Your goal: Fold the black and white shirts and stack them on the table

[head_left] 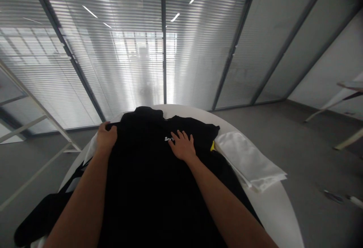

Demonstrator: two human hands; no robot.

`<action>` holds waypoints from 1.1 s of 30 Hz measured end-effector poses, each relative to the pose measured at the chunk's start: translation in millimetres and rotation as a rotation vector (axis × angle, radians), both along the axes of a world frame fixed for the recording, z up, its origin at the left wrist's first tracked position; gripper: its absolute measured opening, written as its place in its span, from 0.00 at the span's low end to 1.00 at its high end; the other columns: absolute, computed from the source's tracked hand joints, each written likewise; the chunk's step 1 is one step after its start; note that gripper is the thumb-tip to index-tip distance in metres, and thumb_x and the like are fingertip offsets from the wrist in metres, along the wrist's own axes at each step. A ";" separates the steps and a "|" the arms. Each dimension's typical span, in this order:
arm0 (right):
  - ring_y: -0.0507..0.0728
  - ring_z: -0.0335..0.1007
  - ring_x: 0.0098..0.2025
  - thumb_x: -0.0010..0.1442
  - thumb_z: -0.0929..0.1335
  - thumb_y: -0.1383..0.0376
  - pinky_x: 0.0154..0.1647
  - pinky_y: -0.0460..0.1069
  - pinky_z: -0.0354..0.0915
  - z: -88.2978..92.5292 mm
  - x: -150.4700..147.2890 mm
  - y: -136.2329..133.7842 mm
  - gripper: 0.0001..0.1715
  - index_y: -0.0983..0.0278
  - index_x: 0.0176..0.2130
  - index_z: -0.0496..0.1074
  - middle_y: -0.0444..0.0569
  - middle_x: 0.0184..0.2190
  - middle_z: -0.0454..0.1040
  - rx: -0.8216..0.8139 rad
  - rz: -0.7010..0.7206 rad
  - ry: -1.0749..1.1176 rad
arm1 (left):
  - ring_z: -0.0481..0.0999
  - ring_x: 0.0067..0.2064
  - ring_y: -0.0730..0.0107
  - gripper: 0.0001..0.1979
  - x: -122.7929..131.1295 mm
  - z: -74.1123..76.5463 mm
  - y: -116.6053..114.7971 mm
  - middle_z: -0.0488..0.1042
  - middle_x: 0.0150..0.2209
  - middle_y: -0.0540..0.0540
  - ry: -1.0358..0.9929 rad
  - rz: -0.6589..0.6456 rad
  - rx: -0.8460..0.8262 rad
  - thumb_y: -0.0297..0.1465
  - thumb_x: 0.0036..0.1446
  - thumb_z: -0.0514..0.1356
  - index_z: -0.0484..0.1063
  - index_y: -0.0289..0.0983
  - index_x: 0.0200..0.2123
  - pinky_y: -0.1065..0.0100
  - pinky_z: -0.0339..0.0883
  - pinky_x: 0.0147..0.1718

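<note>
One matte black shirt (153,176), soft and slightly rumpled, lies across our round white table (279,214) to near its far edge; our left hand (106,139) pinches its side, our right hand (183,146) rests flat, fingers spread, at a small white print (166,139). We've got folded smooth white cloth (249,161) at the right edge, grey floor (283,127) around, slatted blinds (193,59) beyond.
</note>
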State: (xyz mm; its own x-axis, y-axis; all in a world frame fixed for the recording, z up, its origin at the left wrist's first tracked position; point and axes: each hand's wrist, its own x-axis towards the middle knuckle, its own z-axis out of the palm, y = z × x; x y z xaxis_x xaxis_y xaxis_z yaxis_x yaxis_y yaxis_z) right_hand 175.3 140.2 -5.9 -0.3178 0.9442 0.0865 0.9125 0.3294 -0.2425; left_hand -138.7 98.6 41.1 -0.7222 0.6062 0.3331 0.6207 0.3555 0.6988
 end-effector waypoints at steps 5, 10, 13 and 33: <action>0.65 0.37 0.70 0.67 0.50 0.46 0.65 0.66 0.31 0.5 -0.5 -0.3 0.35 0.53 0.67 0.54 0.50 0.70 0.49 0.005 -0.002 0.019 | 0.75 0.51 0.52 0.22 -6.6 -4.0 0.6 0.78 0.47 0.41 0.004 -0.115 -0.236 0.38 0.56 0.53 0.76 0.37 0.51 0.58 0.68 0.50; 0.65 0.37 0.70 0.67 0.50 0.46 0.65 0.67 0.31 -0.1 -0.4 -0.1 0.35 0.53 0.67 0.54 0.50 0.69 0.49 0.009 -0.004 0.024 | 0.75 0.53 0.52 0.25 3.8 4.5 -4.1 0.77 0.50 0.40 0.195 -0.091 -0.146 0.34 0.57 0.52 0.73 0.38 0.56 0.57 0.66 0.53; 0.65 0.37 0.70 0.67 0.50 0.46 0.65 0.67 0.31 -0.1 -0.2 -0.1 0.35 0.53 0.67 0.54 0.50 0.69 0.49 0.015 -0.002 0.027 | 0.73 0.55 0.54 0.26 8.9 6.6 -5.3 0.74 0.54 0.40 0.269 -0.108 -0.031 0.33 0.58 0.51 0.70 0.37 0.59 0.60 0.64 0.57; 0.66 0.36 0.70 0.67 0.50 0.46 0.65 0.67 0.31 1.8 0.1 -0.3 0.35 0.53 0.67 0.54 0.50 0.70 0.48 -0.009 -0.003 0.025 | 0.76 0.52 0.55 0.36 7.3 3.1 -3.3 0.73 0.55 0.38 -0.175 -0.086 -0.086 0.34 0.48 0.60 0.63 0.34 0.63 0.61 0.70 0.49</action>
